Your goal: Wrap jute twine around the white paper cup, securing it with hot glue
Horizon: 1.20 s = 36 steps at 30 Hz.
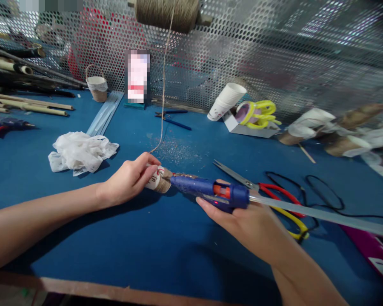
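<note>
My left hand (pixel 132 178) is closed on a small paper cup (pixel 153 180) lying on its side, with twine wound round part of it. A strand of twine (pixel 163 85) runs from the cup up to a large spool (pixel 167 12). In my right hand (pixel 245 225) is a blue hot glue gun (pixel 194 185), its nozzle at the twine-wrapped end of the cup. A long translucent glue stick (pixel 306 212) sticks out of the gun's back. My right fingers round the handle are partly hidden by the gun.
Red-and-yellow-handled scissors (pixel 242 176) and a black cord lie at the right. White crumpled lace (pixel 83 152) sits at left, before a small twine basket (pixel 97 87). Stacked paper cups (pixel 226 101), pliers (pixel 174 118) and a phone (pixel 137 76) stand or lie toward the mesh panel.
</note>
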{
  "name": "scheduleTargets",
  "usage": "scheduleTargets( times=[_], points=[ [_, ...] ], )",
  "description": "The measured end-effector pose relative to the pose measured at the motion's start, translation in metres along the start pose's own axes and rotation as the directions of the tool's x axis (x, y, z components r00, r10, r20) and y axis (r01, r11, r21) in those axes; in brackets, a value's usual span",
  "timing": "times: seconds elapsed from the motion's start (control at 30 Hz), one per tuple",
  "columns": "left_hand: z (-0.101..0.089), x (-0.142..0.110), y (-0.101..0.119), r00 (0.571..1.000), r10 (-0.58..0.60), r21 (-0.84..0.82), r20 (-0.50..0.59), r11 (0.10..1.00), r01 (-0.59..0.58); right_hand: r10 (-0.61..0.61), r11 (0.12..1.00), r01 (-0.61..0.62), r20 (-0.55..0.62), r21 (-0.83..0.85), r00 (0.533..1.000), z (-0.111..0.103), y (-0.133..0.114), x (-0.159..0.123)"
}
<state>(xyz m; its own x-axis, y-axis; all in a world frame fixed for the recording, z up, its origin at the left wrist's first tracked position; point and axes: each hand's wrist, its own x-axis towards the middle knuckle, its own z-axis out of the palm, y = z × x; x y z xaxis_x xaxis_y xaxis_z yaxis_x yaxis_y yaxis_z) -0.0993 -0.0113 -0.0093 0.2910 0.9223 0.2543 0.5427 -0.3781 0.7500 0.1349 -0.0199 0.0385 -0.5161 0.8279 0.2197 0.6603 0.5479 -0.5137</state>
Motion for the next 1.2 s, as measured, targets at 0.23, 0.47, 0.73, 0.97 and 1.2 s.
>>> scheduleTargets(
  times=[0.23,0.47,0.73,0.97,1.2],
  points=[
    [-0.0009,-0.0001,0.0011,1.000,0.016,0.009,-0.009,1.000,-0.016,0.013,1.000,-0.012,-0.032,0.025,0.999,0.0039,0.0034,-0.0002],
    [0.0003,-0.0002,-0.0011,1.000,0.013,0.013,-0.008,1.000,-0.013,0.109,0.990,-0.113,0.046,0.089,0.993,-0.0001,-0.0044,0.0000],
    [-0.0006,0.0005,0.0004,1.000,-0.013,0.015,-0.004,1.000,0.013,0.107,0.990,-0.110,0.043,0.084,0.993,0.0039,0.0034,-0.0066],
    [0.0003,0.0004,0.0002,1.000,-0.010,0.011,-0.007,1.000,0.011,0.109,0.987,-0.114,0.046,0.116,0.993,0.0002,-0.0040,-0.0015],
    [-0.0007,0.0022,-0.0001,1.000,-0.012,0.016,-0.003,1.000,0.012,0.133,0.984,-0.140,0.066,0.110,0.989,0.0003,-0.0027,-0.0028]
  ],
)
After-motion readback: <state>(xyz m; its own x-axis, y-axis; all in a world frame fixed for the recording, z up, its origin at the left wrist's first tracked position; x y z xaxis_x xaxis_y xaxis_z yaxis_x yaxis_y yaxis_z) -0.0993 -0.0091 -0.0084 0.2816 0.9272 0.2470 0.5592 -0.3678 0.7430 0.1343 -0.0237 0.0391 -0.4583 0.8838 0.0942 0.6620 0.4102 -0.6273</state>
